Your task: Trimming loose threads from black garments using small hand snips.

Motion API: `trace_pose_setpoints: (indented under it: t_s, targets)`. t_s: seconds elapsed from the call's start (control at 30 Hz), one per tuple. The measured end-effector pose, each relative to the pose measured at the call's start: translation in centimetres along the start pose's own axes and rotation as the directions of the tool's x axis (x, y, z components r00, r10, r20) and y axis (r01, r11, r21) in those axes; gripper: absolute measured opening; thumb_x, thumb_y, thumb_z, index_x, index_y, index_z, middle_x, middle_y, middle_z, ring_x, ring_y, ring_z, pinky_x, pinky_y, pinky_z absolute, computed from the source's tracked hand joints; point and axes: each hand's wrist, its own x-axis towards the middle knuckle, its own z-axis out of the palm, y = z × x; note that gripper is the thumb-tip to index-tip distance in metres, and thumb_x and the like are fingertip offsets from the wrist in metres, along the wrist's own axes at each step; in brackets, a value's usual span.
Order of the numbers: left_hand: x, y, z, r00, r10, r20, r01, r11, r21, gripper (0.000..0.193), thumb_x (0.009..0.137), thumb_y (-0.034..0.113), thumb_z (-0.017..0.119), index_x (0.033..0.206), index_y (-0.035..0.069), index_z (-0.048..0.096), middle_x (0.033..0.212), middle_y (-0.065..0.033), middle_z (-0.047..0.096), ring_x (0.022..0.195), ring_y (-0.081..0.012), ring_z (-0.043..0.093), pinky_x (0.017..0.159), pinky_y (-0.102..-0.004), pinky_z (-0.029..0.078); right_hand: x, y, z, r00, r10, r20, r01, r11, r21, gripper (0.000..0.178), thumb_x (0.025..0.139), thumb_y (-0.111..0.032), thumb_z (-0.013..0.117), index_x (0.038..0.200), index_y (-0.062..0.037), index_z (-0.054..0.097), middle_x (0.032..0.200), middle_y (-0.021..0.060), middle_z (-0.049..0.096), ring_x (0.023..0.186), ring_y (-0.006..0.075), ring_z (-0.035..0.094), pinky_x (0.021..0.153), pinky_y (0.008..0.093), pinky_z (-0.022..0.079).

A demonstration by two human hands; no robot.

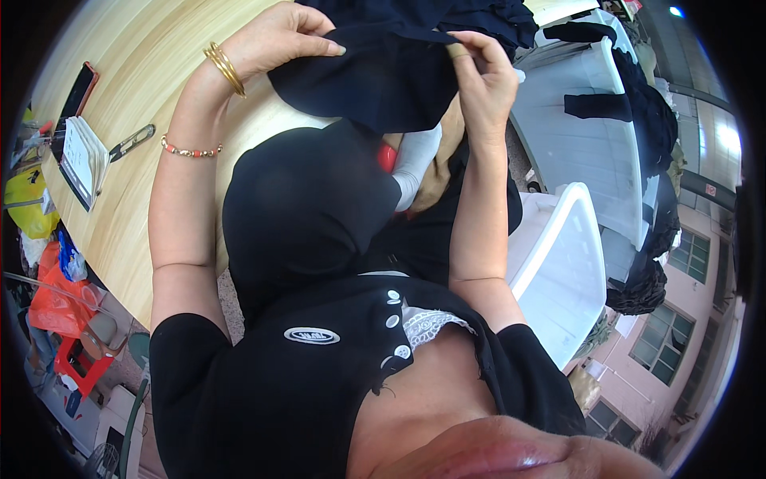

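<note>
My left hand (281,40) and my right hand (483,80) both grip a piece of dark navy fabric (375,80) held up in front of me above the wooden table (136,72). The left pinches its upper left edge; the right pinches its right edge between thumb and fingers. More dark cloth (307,207) hangs down from it over my lap. Gold bangles and a bead bracelet sit on my left wrist. A white sock-like piece (415,164) shows behind the cloth.
On the table at the left lie a small notebook (84,160), a dark phone (76,96) and thread snips (132,142). White plastic crates (566,263) with dark garments (638,112) stand at my right. Orange bags and a red stool (76,363) sit on the floor at the lower left.
</note>
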Motion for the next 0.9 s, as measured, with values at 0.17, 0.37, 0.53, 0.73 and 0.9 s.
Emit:
trace_pose_setpoints:
  t_s: [0.17,0.37,0.53,0.73,0.9]
  targets:
    - [-0.3,2.5,0.8,0.968,0.107,-0.228,-0.19,0.906,-0.378,0.018,0.09,0.017,0.069,0.105,0.006,0.07,0.095,0.0018,0.07,0.088,-0.0049,0.064,0.079,-0.0174,0.048,-0.1,0.1,-1.6,0.989,-0.085,-0.124,0.082,0.996,-0.029,0.012,0.087,0.001,0.067,0.099,0.0003,0.069,0.09,0.0012,0.066,0.082,0.0058,0.061,0.075,0.0184,0.048]
    - [-1.4,4.7,1.7,0.933,0.084,-0.349,-0.33,0.586,-0.74,0.021,0.091,0.01,0.066,0.11,0.002,0.068,0.104,-0.0047,0.071,0.095,-0.0108,0.068,0.086,-0.0225,0.053,0.6,-2.3,-1.7,0.888,-0.459,-0.025,0.43,0.85,-0.306,0.018,0.079,0.009,0.069,0.094,-0.0014,0.071,0.089,0.0093,0.066,0.08,0.0184,0.064,0.072,0.0241,0.05]
    - [-2.6,7.4,3.1,0.848,0.162,-0.504,-0.427,0.772,-0.47,0.019,0.089,0.009,0.069,0.106,0.002,0.07,0.1,-0.0032,0.071,0.09,-0.009,0.066,0.081,-0.0205,0.051,1.1,-5.1,-1.5,0.698,-0.652,0.297,0.714,0.606,-0.35,0.03,0.067,0.007,0.069,0.095,-0.0044,0.071,0.091,0.0108,0.066,0.077,0.025,0.067,0.064,0.0309,0.055]
    - [-3.9,9.7,4.1,0.778,0.422,-0.466,-0.469,0.883,0.016,0.013,0.09,0.009,0.069,0.1,0.001,0.069,0.088,0.0018,0.066,0.084,-0.0049,0.059,0.078,-0.0197,0.047,1.7,-7.3,0.8,0.553,-0.709,0.436,0.825,0.54,-0.168,0.028,0.069,0.001,0.068,0.096,-0.0065,0.071,0.09,0.0073,0.066,0.075,0.0224,0.066,0.063,0.0291,0.054]
    - [-4.0,10.0,4.1,0.807,0.398,-0.436,-0.449,0.893,-0.016,0.015,0.092,0.012,0.066,0.102,0.001,0.069,0.092,0.0005,0.066,0.086,-0.0063,0.059,0.078,-0.0205,0.047,2.2,-7.3,1.4,0.779,-0.555,0.291,0.593,0.803,-0.055,0.02,0.076,0.003,0.074,0.093,-0.0067,0.075,0.098,0.0082,0.067,0.082,0.0149,0.067,0.069,0.0254,0.053]
